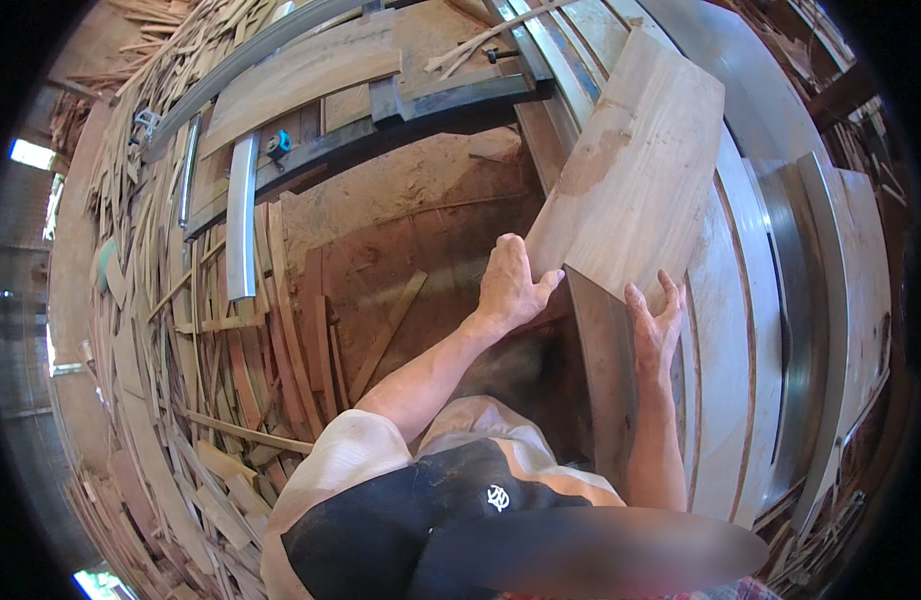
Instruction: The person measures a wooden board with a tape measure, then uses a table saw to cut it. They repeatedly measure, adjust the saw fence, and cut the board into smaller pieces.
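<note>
Offcut heap [151,330]: well to the left of the machine table [764,340]; it is made of thin wooden strips, rough and crossing each other.

Dark beam [431,112]: left of the machine table, straight, looking like metal; a wide brown board [306,88] lies by it, and a small blue object [279,146] is at its side.

Ground [411,225]: between the heap and the machine table, reddish brown, dusty, with loose strips.

Left hand [516,290]: just left of the machine table, at the near left corner of the plank, thumb apart from the fingers; I cannot tell whether it grips or only supports.

Plank [646,165]: over the left part of the machine table, slanting away from the person. I judge it stiff, rather heavy for its width and not fragile; dust may make it a little slippery. Better to hold it by both long edges, near the middle of its length. It is flat, pale brown wood with visible grain and a darker patch at the left edge.

Right hand [657,318]: above the machine table, at the plank's near end, fingers loosely spread and not clenched.

Grey panel [834,330]: along the right of the machine table, smooth, standing on its edge.
</note>
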`<action>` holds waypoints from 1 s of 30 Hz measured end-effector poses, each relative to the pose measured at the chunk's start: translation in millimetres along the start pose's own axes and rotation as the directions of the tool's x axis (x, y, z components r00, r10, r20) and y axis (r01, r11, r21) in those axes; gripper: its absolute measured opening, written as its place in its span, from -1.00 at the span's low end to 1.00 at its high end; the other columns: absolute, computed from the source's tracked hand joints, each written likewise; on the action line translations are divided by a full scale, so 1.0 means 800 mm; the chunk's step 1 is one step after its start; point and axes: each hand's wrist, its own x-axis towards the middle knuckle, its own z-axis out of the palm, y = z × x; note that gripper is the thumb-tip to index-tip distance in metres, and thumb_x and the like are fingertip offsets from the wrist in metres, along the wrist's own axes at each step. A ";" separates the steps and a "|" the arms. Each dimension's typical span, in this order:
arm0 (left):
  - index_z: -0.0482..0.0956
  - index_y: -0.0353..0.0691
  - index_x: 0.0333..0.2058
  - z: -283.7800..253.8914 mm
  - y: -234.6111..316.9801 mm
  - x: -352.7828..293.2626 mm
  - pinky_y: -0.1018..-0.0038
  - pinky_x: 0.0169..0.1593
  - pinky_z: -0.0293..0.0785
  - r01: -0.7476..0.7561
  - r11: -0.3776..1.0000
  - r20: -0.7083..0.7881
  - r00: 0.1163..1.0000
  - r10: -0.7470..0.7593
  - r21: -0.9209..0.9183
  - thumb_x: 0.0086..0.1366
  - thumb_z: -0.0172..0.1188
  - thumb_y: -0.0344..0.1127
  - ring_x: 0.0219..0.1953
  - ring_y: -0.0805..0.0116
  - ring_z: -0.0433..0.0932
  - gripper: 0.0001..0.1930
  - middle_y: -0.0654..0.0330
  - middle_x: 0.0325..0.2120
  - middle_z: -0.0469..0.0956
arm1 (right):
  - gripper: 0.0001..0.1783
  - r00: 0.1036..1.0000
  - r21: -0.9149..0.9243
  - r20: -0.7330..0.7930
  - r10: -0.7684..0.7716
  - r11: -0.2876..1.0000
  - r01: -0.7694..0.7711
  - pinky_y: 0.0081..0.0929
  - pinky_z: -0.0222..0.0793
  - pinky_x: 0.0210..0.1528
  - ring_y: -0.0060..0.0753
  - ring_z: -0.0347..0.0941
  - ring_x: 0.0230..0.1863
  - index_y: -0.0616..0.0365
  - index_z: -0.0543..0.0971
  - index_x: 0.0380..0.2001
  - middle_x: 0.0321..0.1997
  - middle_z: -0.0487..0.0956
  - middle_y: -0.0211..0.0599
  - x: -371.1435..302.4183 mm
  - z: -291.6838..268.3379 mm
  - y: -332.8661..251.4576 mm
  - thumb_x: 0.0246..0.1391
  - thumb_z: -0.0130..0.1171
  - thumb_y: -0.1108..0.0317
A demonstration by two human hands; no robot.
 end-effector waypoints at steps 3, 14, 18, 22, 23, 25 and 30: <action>0.53 -0.44 -0.06 -0.050 -0.034 -0.001 0.03 0.20 0.47 -0.070 0.997 0.166 0.983 0.074 -0.030 0.33 0.41 0.05 0.07 -0.21 0.54 -0.43 -0.21 -0.08 0.57 | -0.09 0.997 0.025 -0.065 -0.046 0.999 0.048 0.07 -0.08 0.64 0.22 -0.01 0.67 0.24 0.43 0.43 0.62 0.15 0.34 -0.044 -0.010 -0.004 0.15 0.49 -0.03; 0.60 -0.40 0.20 -0.362 -0.496 0.252 0.00 0.37 0.43 0.318 0.771 -0.272 0.943 -0.194 0.552 0.25 0.35 0.22 0.26 -0.22 0.56 -0.20 -0.30 0.18 0.59 | -0.28 0.948 0.121 -0.309 0.073 0.992 -0.038 -0.20 0.42 0.37 -0.15 0.50 0.34 0.30 0.40 0.42 0.39 0.52 -0.01 -0.199 0.037 -0.011 0.32 0.36 0.20; 0.42 -0.33 0.38 -0.413 -0.636 0.301 0.02 0.40 0.36 0.275 0.746 -0.106 0.958 -0.267 0.606 0.35 0.28 0.30 0.34 -0.21 0.48 -0.11 -0.30 0.27 0.52 | -0.43 0.810 0.913 -0.028 0.586 0.346 -0.218 -0.17 0.53 0.28 -0.08 0.62 0.22 0.22 0.42 0.36 0.32 0.57 -0.03 -0.140 0.105 -0.022 0.47 0.16 0.11; 0.27 -0.20 0.37 -0.431 -0.710 0.326 -0.05 0.28 0.42 0.274 0.705 -0.046 0.945 -0.324 0.655 0.32 0.37 0.06 0.19 -0.37 0.55 -0.21 -0.34 0.19 0.54 | -0.50 0.874 0.899 0.111 0.473 0.327 -0.292 -0.24 0.51 0.14 -0.32 0.63 0.07 0.13 0.61 0.03 0.02 0.66 -0.31 -0.099 0.193 -0.059 0.42 0.24 -0.12; 0.26 -0.19 0.35 -0.433 -0.711 0.330 -0.06 0.28 0.41 0.313 0.737 -0.005 0.922 -0.387 0.599 0.31 0.38 0.02 0.18 -0.40 0.55 -0.22 -0.35 0.18 0.53 | -0.54 0.863 0.878 0.115 0.492 0.356 -0.320 -0.29 0.52 0.10 -0.39 0.62 0.00 0.14 0.65 0.01 0.00 0.69 -0.35 -0.090 0.212 -0.066 0.42 0.25 -0.06; 0.36 -0.21 0.29 -0.426 -0.684 0.339 -0.03 0.01 0.60 0.384 0.809 -0.052 0.913 -0.405 0.446 0.30 0.38 0.03 0.06 -0.20 0.64 -0.28 -0.16 0.05 0.61 | -0.58 0.872 0.893 0.101 0.480 0.342 -0.292 -0.34 0.52 0.07 -0.44 0.62 -0.07 0.17 0.68 0.04 -0.04 0.73 -0.31 -0.079 0.241 -0.079 0.42 0.27 0.03; 0.56 -0.20 0.18 -0.357 -0.475 0.294 0.13 -0.18 0.77 0.553 0.504 0.461 0.832 -0.308 -0.663 0.52 0.10 -0.01 -0.05 0.21 0.65 -0.54 0.16 -0.02 0.61 | -0.50 0.906 0.698 0.121 0.406 0.614 -0.368 -0.37 0.53 0.04 -0.45 0.66 -0.05 0.27 0.67 0.07 -0.01 0.75 -0.34 -0.068 0.254 -0.119 0.42 0.25 0.00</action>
